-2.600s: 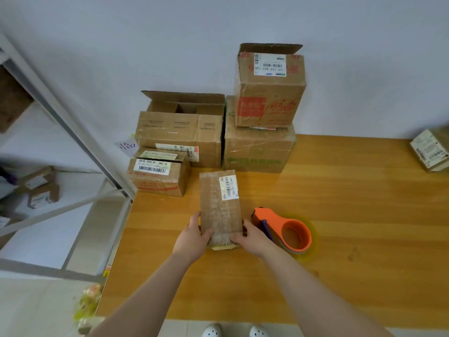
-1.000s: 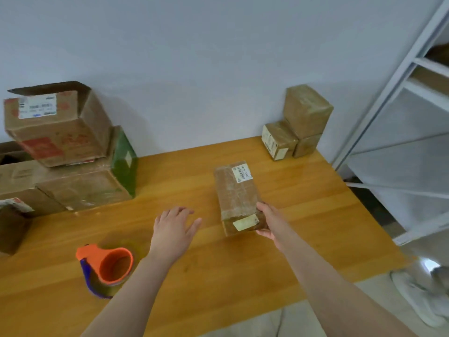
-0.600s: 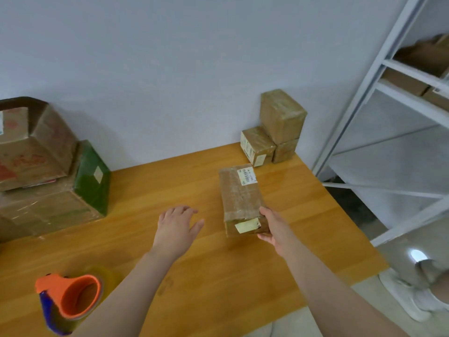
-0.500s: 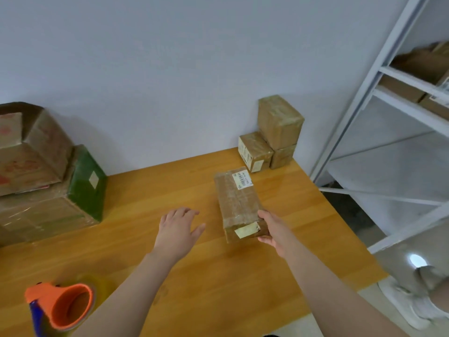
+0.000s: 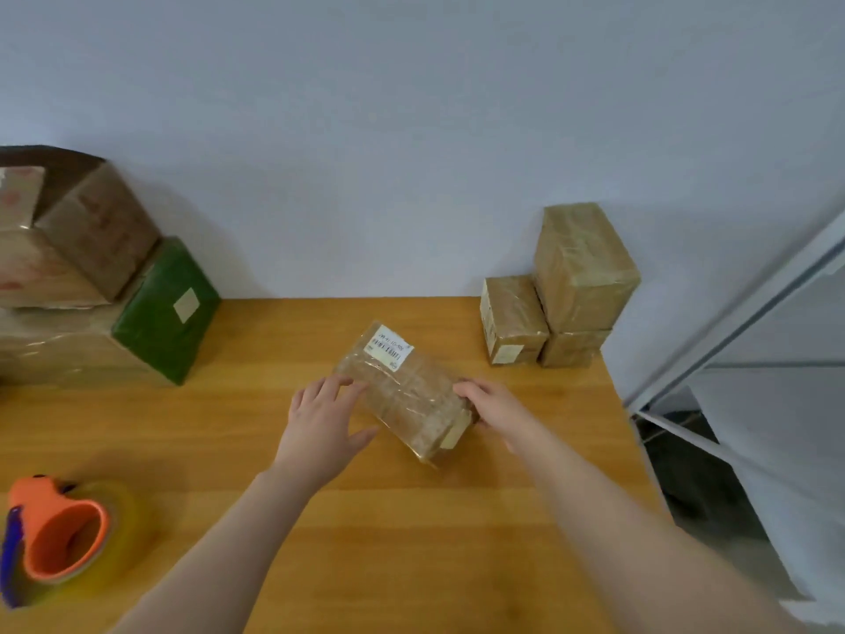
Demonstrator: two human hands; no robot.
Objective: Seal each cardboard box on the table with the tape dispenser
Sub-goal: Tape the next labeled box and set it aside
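Wooden table against a plain wall; white shelf frame off its right edge. Far left: left pile of larger cartons, a green-sided carton at the bottom and an open-topped carton above it with a flap standing up, so it appears unsealed. Back right corner: right pile of three small cartons, glossy with tape, likely the finished lot. Centre: small box lying askew on the table, film shining over its top, white barcode label at its far end. Judged sealed, and probably headed for the right pile. Tape dispenser, orange with a yellowish roll, sits at the near left, well apart from both hands, untouched. Left hand: fingers straight and spread, tips touching the box's left long side. Right hand: fingers curled round the box's near right corner, gripping it. Progress estimate: small cartons done, at least the open-topped one outstanding. Whether the rest of the left pile is sealed cannot be told.
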